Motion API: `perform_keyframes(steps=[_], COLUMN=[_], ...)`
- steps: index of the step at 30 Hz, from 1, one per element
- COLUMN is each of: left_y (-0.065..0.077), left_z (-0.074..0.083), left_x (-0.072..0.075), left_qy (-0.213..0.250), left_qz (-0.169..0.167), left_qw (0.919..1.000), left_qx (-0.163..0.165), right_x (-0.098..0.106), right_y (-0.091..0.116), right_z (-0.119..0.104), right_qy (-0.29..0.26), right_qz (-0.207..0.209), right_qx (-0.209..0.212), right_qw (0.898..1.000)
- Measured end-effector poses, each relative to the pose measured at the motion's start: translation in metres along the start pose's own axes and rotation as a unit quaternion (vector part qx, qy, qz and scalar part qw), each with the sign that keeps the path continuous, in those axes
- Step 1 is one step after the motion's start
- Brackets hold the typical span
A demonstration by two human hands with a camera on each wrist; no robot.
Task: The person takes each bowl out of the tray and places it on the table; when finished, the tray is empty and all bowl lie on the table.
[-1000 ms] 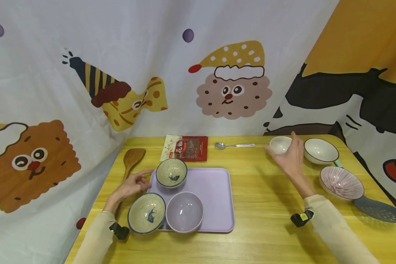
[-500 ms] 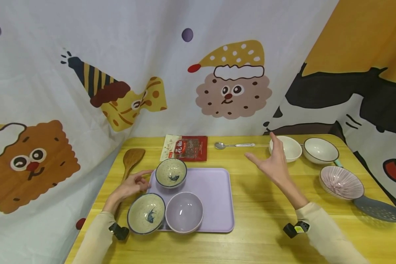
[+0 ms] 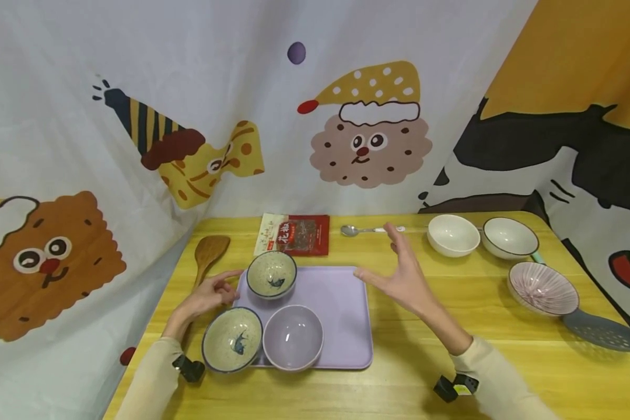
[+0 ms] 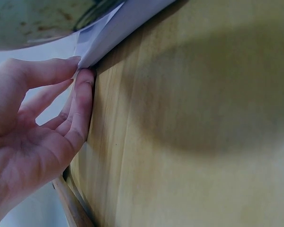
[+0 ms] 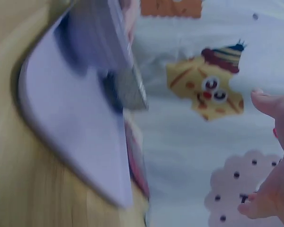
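Observation:
A lilac tray [image 3: 343, 315] lies on the table, its left edge pinched between thumb and fingers of my left hand [image 3: 205, 300]. The left wrist view shows the thumb tip [image 4: 74, 60] right at the tray's rim. Two speckled bowls with blue fish, a smaller bowl [image 3: 272, 271] and a larger bowl [image 3: 231, 338], stand at the tray's left side. Beside the larger one is a purple bowl [image 3: 294, 338] at the tray's front. My right hand [image 3: 406, 277] holds nothing; thumb and fingers are spread wide, the thumb close to the tray's upper right corner.
At the back right stand a white bowl [image 3: 454, 236], a brown-rimmed bowl [image 3: 510, 238] and a pink striped bowl [image 3: 543, 286], with a grey slotted utensil [image 3: 604, 331] beside it. Behind the tray lie a red spice packet [image 3: 310, 234] and a spoon [image 3: 350, 231]. A wooden spatula [image 3: 211, 252] lies left.
My right hand has moved left from the white bowl towards the tray, fingers still spread, uncovering that bowl. The left hand has stayed at the tray's edge.

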State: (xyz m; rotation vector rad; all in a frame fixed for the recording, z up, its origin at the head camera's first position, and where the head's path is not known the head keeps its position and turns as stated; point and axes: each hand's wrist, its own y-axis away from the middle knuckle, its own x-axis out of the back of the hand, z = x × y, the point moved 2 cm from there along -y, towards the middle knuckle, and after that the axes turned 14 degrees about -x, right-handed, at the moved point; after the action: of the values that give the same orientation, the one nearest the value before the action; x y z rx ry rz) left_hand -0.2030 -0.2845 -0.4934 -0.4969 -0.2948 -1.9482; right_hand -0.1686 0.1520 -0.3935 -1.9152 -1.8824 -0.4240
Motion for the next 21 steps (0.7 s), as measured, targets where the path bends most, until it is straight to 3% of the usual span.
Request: perform_keyframes(steps=[7,13,17,21], left_y=[-0.002,-0.001,-0.001,-0.001], left_z=[0.002,0.001,0.002,0.001], left_x=[0.001,0.002,0.002,0.002], left_qy=[0.008,0.014,0.015,0.012], left_qz=[-0.002,-0.003,-0.002,-0.003], left_qw=[1.0000,0.9999,0.9999,0.9999], left_qx=[-0.003,-0.001,-0.004,-0.010], right_x=[-0.021,-0.042,-0.058,-0.074], right_y=[0.017,0.029,0.037,0.047], right_z=[-0.016,-0.018,-0.017,-0.012], right_qy=[-0.041,-0.025,-0.019,0.013], right_qz=[-0.064,-0.113,-0.159,-0.202], right_qx=[0.040,0.049,0.068,0.061], right_qw=[0.996,0.992,0.985,0.977])
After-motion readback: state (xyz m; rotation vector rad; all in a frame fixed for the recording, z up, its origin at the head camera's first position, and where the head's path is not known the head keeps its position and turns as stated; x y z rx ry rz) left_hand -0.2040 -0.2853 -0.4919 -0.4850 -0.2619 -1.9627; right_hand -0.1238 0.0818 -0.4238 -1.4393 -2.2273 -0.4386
